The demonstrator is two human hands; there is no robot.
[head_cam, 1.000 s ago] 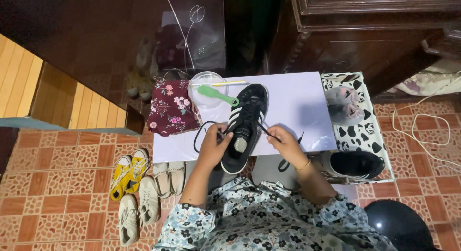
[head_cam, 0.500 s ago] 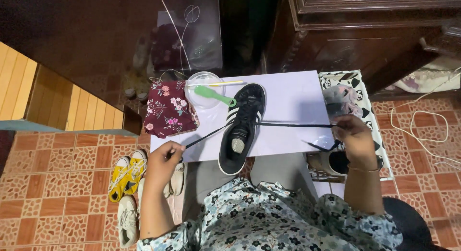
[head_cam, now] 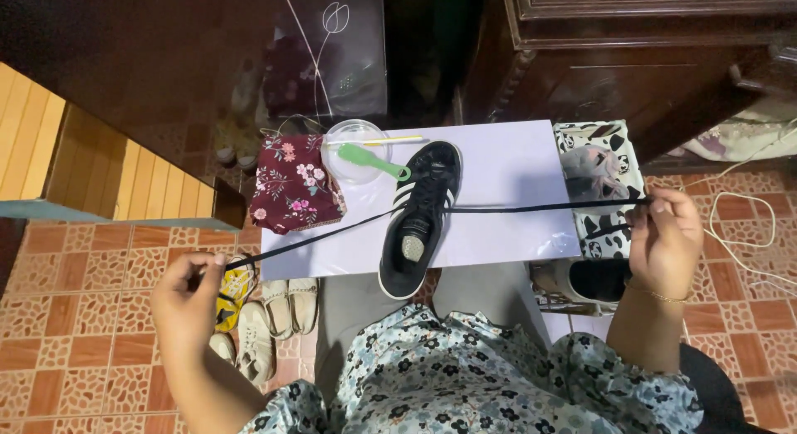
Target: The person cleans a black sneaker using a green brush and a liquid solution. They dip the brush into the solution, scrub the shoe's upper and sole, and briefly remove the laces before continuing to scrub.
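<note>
While the black sneaker (head_cam: 419,218) lies mid-frame on the white table (head_cam: 515,173), its black lace (head_cam: 332,235) runs taut to both sides. Left hand (head_cam: 187,305), lower left, pinches 1 end; right hand (head_cam: 664,239), at right, pinches the other. Upper centre: green brush (head_cam: 369,162) across clear bowl (head_cam: 344,139), floral pouch (head_cam: 295,185) beside.

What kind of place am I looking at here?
Most likely a home, perhaps near an entryway: patterned floor tiles, dark wooden cabinet, and several pairs of shoes on the floor beside a small white table.
</note>
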